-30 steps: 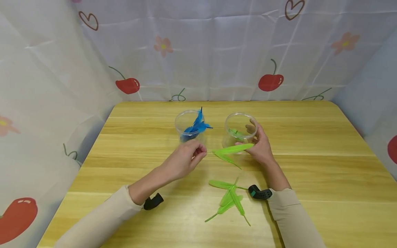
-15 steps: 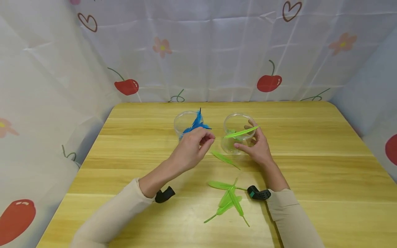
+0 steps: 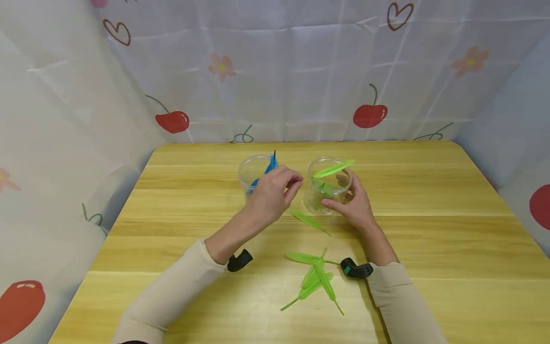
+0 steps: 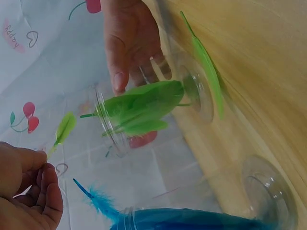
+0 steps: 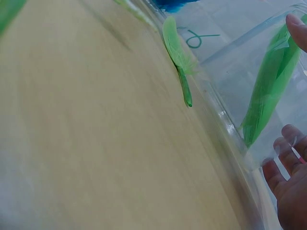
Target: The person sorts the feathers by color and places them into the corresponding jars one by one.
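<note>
My left hand (image 3: 270, 197) pinches a light green feather (image 3: 334, 169) by its quill, thumb against fingertips. That feather slants above the mouth of a clear plastic jar (image 3: 312, 202); in the left wrist view it is outside the rim. Around the jar's right side, my right hand (image 3: 358, 204) holds it, thumb in front and fingers behind. Several green feathers (image 4: 144, 103) stand inside this jar. To its left is a second clear jar (image 3: 241, 171) with blue feathers (image 4: 192, 219) poking above its rim, partly hidden by my left hand.
One green feather (image 3: 308, 220) lies on the wooden table (image 3: 451, 215) just in front of the right jar. Nearer me, several green feathers (image 3: 320, 277) lie crossed in a small pile. A patterned curtain (image 3: 275, 71) hangs behind the table.
My left hand has lifted the green feather off the table, moving up and right until it is over the right jar's mouth. My right hand stays on the jar.
</note>
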{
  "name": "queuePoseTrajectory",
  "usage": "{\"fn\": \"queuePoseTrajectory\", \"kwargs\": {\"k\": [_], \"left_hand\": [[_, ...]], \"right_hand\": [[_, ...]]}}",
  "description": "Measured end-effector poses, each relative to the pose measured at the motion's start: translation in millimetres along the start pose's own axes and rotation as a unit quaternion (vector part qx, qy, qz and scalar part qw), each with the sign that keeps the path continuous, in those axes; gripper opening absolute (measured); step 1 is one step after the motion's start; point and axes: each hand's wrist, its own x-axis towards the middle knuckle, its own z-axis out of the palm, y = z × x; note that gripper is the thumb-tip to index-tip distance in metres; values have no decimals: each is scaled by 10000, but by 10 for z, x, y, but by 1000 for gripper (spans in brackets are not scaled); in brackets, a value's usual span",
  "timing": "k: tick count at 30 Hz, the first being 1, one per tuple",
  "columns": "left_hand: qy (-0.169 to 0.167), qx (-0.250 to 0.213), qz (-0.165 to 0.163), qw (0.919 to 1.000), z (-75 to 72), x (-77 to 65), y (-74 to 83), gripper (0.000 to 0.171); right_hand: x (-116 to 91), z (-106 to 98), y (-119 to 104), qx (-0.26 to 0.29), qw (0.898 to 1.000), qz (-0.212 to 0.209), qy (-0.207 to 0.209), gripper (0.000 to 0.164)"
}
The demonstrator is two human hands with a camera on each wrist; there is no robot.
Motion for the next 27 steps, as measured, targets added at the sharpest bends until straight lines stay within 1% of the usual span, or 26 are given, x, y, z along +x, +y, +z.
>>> {"fn": "queuePoseTrajectory", "kwargs": {"k": [3, 10, 15, 17, 20, 22, 25, 27], "left_hand": [[9, 68, -7, 10000, 18, 5, -25, 5], [-57, 44, -9, 10000, 57, 30, -49, 5], [41, 82, 93, 9999, 100, 69, -60, 6], [54, 39, 72, 10000, 116, 78, -68, 6], [-20, -240, -105, 9997, 130, 85, -70, 7], [-124, -517, -240, 9983, 134, 90, -62, 9], [-307, -1003, -432, 9935, 135, 98, -38, 15], [-382, -1218, -525, 9904, 136, 103, -21, 18]], "right_hand": [[-5, -1, -2, -33, 10000, -5, 8, 92], [-21, -10, 29, 142, 9999, 5, -24, 92], [-21, -9, 33, 120, 9999, 19, 12, 91], [-18, -9, 34, 100, 9999, 28, 10, 91], [-10, -9, 34, 81, 10000, 41, -2, 92], [0, -12, 37, 63, 10000, 29, -3, 92], [10, -21, 39, 14, 10000, 25, 4, 92], [12, -28, 41, -13, 10000, 20, 4, 92]]}}
